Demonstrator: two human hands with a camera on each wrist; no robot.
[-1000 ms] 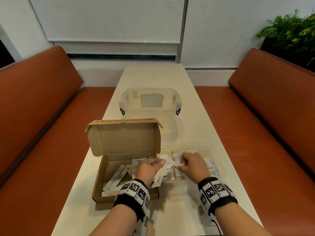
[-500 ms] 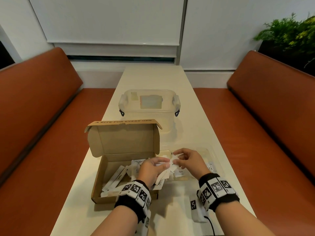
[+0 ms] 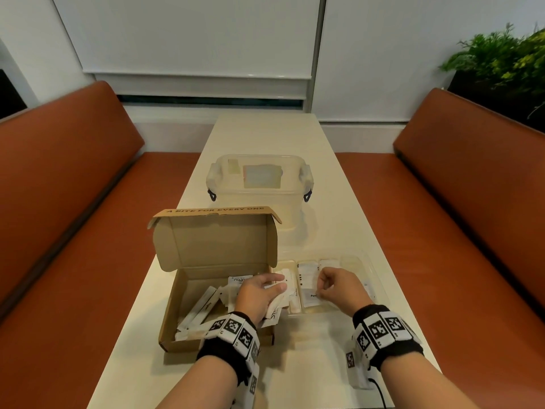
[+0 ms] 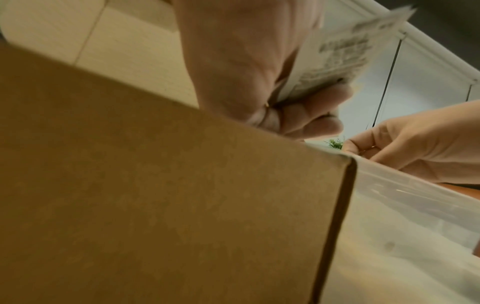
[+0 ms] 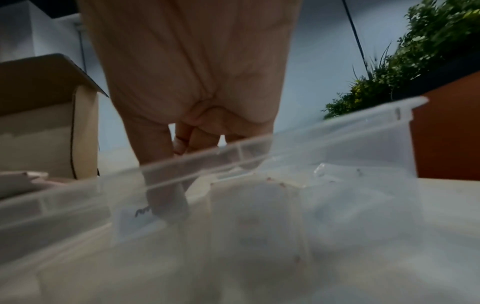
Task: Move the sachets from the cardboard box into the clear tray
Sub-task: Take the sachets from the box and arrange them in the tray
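The open cardboard box [image 3: 171,317] lies left of centre with its lid upright, and several white sachets [image 3: 203,305] lie loose inside. My left hand [image 3: 277,286] hovers over the box's right edge and grips a bunch of sachets [image 4: 337,51]. To the right, touching the box, is the clear tray [image 3: 374,278] with several sachets lying flat in it. My right hand [image 3: 323,287] reaches down into the tray, thumb and curled fingers pinching one sachet [image 3: 309,299] near the tray's front. In the right wrist view the thumb presses that sachet [image 5: 132,218] behind the tray rim [image 5: 285,144].
A lidded clear container [image 3: 259,184] with dark clips stands behind the box in the middle of the narrow cream table [image 3: 295,364]. Orange benches [image 3: 73,202] flank the table. A green plant [image 3: 501,60] stands at the back right.
My right hand drew a sachet from the bunch in my left hand, then moved right and down into the tray. My left hand stayed over the box's right edge.
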